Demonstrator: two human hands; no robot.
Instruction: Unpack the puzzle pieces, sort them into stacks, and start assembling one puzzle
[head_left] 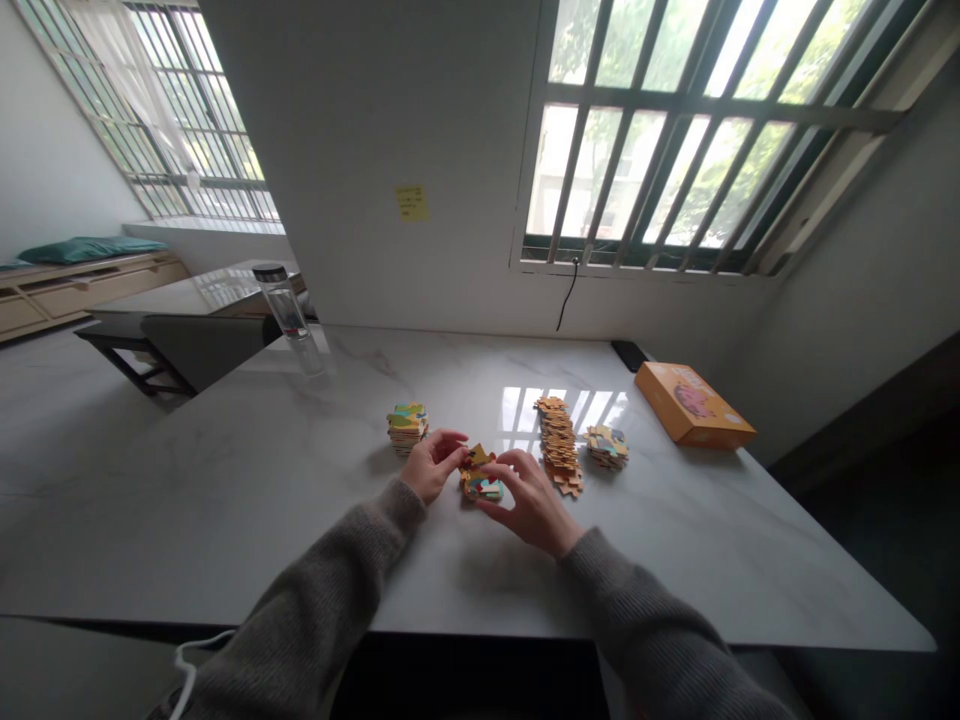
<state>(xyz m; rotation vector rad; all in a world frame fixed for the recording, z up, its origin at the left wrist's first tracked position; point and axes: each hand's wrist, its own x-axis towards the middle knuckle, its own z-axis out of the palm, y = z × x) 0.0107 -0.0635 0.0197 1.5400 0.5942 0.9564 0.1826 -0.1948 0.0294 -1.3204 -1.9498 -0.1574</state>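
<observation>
Left hand (436,464) nearly closed, pinching puzzle piece (480,455). Right hand (529,497) half open, fingers at small pile (480,487). Orange box (694,405) near desk's (225,500) right edge.

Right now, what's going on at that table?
A person sits at the table with both hands over a small pile of puzzle pieces. The left hand pinches at a piece; the right hand is curled over the pile's other side. A colorful stack stands to the left, with a brown row, another stack and an orange box to the right.
</observation>
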